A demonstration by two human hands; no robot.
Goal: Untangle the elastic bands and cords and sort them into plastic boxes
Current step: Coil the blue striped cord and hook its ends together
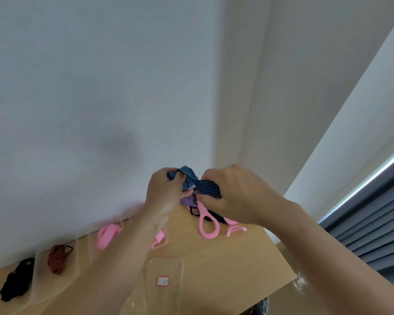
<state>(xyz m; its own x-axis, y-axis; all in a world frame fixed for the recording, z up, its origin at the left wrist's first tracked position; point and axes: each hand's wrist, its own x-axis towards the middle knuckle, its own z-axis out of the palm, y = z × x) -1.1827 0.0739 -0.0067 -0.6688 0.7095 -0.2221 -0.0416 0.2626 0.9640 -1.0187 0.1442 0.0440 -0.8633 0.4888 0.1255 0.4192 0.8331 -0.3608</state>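
Note:
My left hand (pixel 166 196) and my right hand (pixel 234 194) are raised above the wooden table (pixel 214 251), and both pinch a blue striped elastic band (pixel 198 184) stretched between them. Under the hands hangs a tangle: a purple striped band (pixel 188 201), a pink looped band (pixel 206 223) and a thin black cord (pixel 192 212). Clear plastic boxes line the wall on the left. They hold a black band (pixel 16 280), a red striped band (pixel 58 258) and pink bands (pixel 106 235). More pink bands (pixel 158 238) lie partly behind my left forearm.
An empty clear plastic box (pixel 165 278) with a red-edged label stands near the table's front. The white wall rises right behind the table. The table's right edge (pixel 280 253) drops off beside dark blue blinds (pixel 373 226). A crumpled clear wrapper (pixel 299 284) sits at the front right corner.

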